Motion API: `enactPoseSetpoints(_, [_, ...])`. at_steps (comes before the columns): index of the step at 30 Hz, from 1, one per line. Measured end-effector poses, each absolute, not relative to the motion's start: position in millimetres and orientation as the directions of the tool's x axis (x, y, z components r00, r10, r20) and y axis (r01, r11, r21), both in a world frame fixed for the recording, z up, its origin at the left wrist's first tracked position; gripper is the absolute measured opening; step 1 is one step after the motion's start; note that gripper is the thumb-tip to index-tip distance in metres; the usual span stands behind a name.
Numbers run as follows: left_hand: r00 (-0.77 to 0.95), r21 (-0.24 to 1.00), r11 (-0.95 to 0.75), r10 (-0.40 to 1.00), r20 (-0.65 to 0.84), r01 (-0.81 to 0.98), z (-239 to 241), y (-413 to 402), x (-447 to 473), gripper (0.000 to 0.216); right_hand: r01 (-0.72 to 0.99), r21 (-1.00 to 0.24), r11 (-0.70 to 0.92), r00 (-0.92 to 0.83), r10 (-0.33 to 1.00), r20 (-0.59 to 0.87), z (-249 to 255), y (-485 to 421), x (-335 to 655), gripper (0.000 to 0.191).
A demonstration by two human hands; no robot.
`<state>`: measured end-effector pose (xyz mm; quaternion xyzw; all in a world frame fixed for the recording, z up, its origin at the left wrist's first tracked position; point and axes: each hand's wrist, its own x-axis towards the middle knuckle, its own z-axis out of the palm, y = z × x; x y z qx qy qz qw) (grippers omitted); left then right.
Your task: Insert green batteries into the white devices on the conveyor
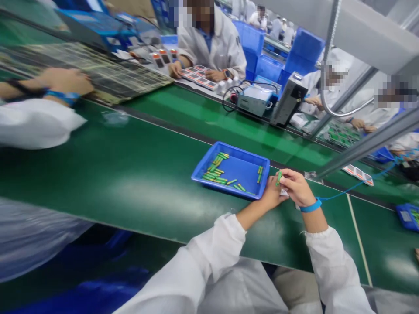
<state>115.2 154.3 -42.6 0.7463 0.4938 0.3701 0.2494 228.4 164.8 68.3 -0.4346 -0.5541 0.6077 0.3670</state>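
My right hand (pixel 297 187), with a blue band at the wrist, pinches a small green battery (pixel 278 178) between thumb and fingers, held upright. Close beside it, my left hand (pixel 271 195) is closed at the right end of the blue tray (pixel 199 171). A bit of a white object (pixel 284 192) shows between the two hands; its kind cannot be made out. My left fingers are partly hidden behind the right hand. Inside the tray lie several green-and-yellow batteries (pixel 212 174), most of them along its left side, a few by the right wall.
Under the tray runs a green work surface (pixel 131 174). A co-worker's hands (pixel 67 83) reach in from the left over a panel rack (pixel 131 83). Opposite, a person handles orange-and-white units (pixel 199 77). A metal post (pixel 366 141) slants at the right; a blue cord (pixel 353 188) trails from my wristband.
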Motion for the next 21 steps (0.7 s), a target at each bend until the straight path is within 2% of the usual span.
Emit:
enactPoseSetpoints(3, [0.279, 0.745, -0.391, 0.919, 0.280, 0.541, -44.2, 154.3, 110.8, 0.089, 0.069, -0.981, -0.180, -0.192, 0.963, -0.190, 58.9, 160.2, 284.3, 0.050])
enactPoseSetpoints(7, [0.284, 0.751, -0.372, 0.925, 0.253, 0.545, -42.8, 153.9, 106.4, 0.097, 0.323, -0.907, -0.269, -0.157, 0.930, -0.331, 39.0, 161.6, 319.0, 0.048])
enactPoseSetpoints(10, [0.286, 0.747, -0.361, 0.929, 0.236, 0.558, -42.6, 154.5, 104.2, 0.096, 0.565, -0.806, -0.179, -0.184, 0.924, -0.334, 27.7, 167.7, 316.0, 0.035])
enactPoseSetpoints(12, [0.292, 0.743, -0.358, 0.930, 0.226, 0.565, -42.9, 154.8, 103.0, 0.095, 0.650, -0.750, -0.124, -0.195, 0.926, -0.322, 24.8, 173.3, 310.7, 0.027])
enactPoseSetpoints(16, [0.294, 0.745, -0.355, 0.930, 0.219, 0.565, -41.3, 153.8, 101.4, 0.093, 0.648, -0.756, -0.091, -0.191, 0.942, -0.277, 26.7, 178.1, 310.6, 0.027])
enactPoseSetpoints(21, [0.327, 0.709, -0.388, 0.917, 0.230, 0.590, -35.4, 151.3, 99.3, 0.072, 0.533, -0.845, 0.037, -0.105, 0.994, -0.023, 25.6, 164.9, 329.2, 0.037])
